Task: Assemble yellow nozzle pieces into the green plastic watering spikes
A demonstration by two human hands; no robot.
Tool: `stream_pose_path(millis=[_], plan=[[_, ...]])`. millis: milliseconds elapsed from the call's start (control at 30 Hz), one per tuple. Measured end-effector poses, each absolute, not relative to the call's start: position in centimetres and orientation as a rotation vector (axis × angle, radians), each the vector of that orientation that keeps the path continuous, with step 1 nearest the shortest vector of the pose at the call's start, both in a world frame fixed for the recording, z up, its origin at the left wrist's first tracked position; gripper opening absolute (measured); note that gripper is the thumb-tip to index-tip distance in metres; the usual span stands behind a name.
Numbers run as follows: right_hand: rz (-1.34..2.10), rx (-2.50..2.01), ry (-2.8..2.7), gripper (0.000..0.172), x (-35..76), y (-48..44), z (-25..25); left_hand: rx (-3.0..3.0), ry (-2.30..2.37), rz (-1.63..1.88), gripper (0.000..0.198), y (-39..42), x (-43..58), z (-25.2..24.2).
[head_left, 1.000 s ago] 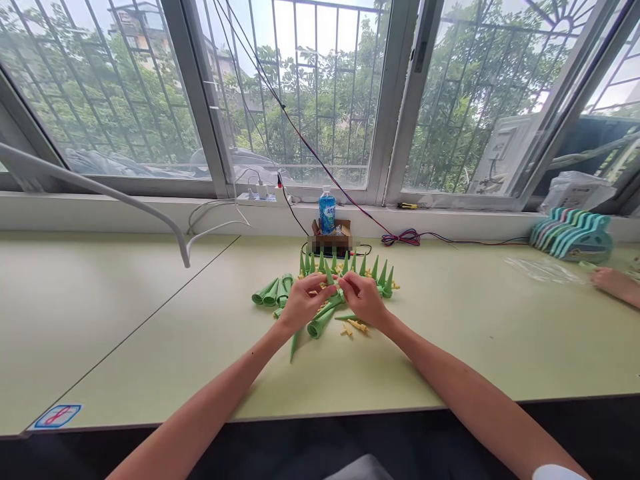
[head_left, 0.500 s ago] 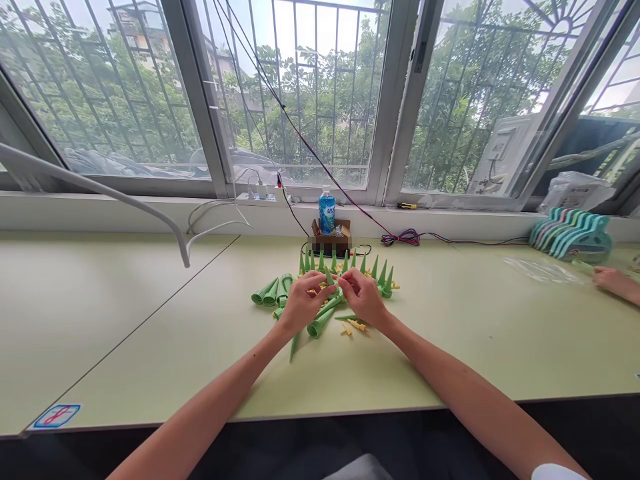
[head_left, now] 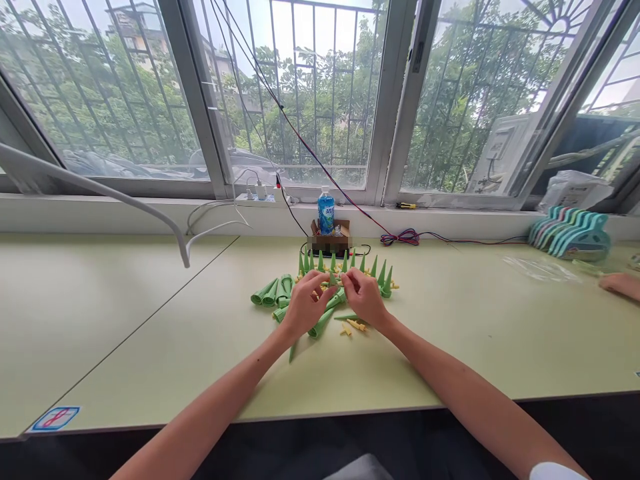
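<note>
My left hand (head_left: 306, 301) is closed around a green plastic spike (head_left: 333, 279), a hollow cone whose point is up. My right hand (head_left: 364, 293) is closed in a pinch right beside that spike; whatever lies between its fingertips is too small to make out. Behind both hands stands a row of upright green spikes (head_left: 381, 274), with small yellow plastic pieces scattered among them. More green spikes (head_left: 270, 293) lie on their sides to the left, and another (head_left: 320, 323) lies between my wrists. A few yellow valve-like pieces (head_left: 357, 325) rest near my right wrist.
A blue bottle (head_left: 326, 212) stands in a small cardboard box (head_left: 342, 228) at the windowsill. Cables (head_left: 400, 237) and a power strip (head_left: 263, 198) run along the back. Teal hangers (head_left: 570, 235) and another person's hand (head_left: 620, 285) are at the right of the table (head_left: 165, 320).
The spike in my left hand has tilted and sunk slightly between my fingers, while my right fingertips stay beside it. The other person's hand at the right has moved slightly right.
</note>
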State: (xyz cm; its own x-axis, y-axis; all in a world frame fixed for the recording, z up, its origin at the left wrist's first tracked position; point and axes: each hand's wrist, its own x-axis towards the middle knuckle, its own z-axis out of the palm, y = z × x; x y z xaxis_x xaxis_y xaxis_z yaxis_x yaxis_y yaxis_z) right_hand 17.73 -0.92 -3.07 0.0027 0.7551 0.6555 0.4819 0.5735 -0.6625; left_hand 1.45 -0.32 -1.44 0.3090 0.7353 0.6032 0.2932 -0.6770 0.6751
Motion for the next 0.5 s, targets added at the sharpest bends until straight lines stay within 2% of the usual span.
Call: stream_pose_path(millis=[167, 367, 500], plan=[[0.241, -1.08, -1.554, 0.027, 17.96, -1.19, -2.55, 1.936, 0.933, 1.35, 0.027, -0.57, 1.49, -0.91], [0.201, -0.993, -1.644, 0.026, 17.87, -1.65, -2.4, 1.647, 0.862, 0.99, 0.058, -0.58, 1.38, -0.61], [0.224, -0.98, -1.685, 0.027, 17.84, -1.66, -2.53, 1.564, 0.827, 0.859, 0.057, -0.61, 1.31, -0.53]])
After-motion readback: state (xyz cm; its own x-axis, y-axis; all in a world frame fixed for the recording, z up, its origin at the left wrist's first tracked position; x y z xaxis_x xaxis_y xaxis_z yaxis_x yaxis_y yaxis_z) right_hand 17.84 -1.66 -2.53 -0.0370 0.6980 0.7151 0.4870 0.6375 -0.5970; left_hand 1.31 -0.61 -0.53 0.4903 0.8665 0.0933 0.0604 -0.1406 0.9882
